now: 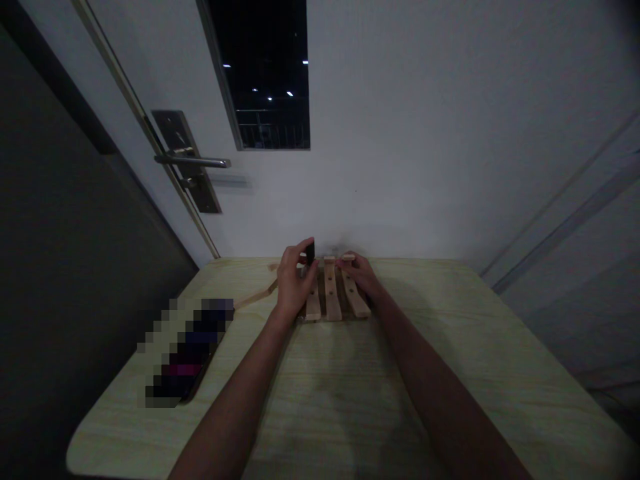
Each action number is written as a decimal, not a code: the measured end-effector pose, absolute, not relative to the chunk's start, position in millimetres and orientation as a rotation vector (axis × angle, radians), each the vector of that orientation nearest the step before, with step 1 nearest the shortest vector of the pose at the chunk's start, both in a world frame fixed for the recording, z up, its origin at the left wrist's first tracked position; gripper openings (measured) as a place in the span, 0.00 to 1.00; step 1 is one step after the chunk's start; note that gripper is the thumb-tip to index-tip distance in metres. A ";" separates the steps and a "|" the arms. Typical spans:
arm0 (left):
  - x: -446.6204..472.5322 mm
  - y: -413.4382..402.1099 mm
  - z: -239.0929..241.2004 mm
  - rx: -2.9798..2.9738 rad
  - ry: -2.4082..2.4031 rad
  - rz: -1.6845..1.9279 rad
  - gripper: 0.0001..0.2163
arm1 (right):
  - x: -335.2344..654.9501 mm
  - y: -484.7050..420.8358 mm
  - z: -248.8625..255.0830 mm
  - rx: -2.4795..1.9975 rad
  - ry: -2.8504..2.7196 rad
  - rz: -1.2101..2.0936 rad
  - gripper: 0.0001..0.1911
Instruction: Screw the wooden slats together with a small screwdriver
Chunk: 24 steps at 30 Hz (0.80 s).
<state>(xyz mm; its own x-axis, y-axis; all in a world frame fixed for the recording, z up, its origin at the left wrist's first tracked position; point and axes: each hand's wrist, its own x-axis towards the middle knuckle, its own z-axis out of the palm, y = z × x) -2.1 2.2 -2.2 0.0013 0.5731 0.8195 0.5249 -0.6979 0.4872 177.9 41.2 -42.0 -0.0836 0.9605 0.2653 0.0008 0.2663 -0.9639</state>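
"Head view is up on my console; ask away."

"Where are the hands?"

"Both sit just above the middle of the frame, at the far edge of the pale wooden table (350, 400), close to the white surface behind it. I see the left hand (294, 285) with thumb and fingers pinched together on a small dark object (311, 251), held just over the far end of the wooden slats (331, 297)."

"And the right?"

"My picture shows the right hand (361, 273) lying palm down, fingertips on the far end of the rightmost slat. Whether it grips that slat or only presses on it, I cannot tell. It is too dim and too small."

"Describe the slats."

"Three light strips side by side, running away from the camera, each with small dark spots that look like holes. They lie flat on the table between the two hands. The left hand's heel seems to touch the leftmost one."

"Anything else around?"

"A thin wooden strip (256, 297) lies on the table just left of the left hand, angled toward the lower left. Further toward the lower left I see a dark, blurred-out item (186, 353) near the table's edge, well apart from the hands. At the upper left is a metal lever handle (193, 161), and at top centre a narrow dark window (263, 73) with a few points of light."
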 end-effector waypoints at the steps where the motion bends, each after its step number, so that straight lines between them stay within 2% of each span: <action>1: -2.0 2.0 -2.7 2.196 1.197 1.828 0.20 | 178.0 41.0 -41.7 -0.977 -1.393 1.060 0.17; 12: -0.8 -3.0 -2.0 2.147 1.122 1.750 0.27 | 177.0 41.0 -39.7 -0.986 -1.392 1.044 0.17; 18: -1.4 -2.7 -2.0 2.162 1.058 1.693 0.24 | 177.7 42.2 -42.4 -0.985 -1.383 1.044 0.17; 24: -2.9 0.7 -0.4 2.232 1.179 1.783 0.22 | 178.2 43.3 -42.6 -0.960 -1.389 1.041 0.16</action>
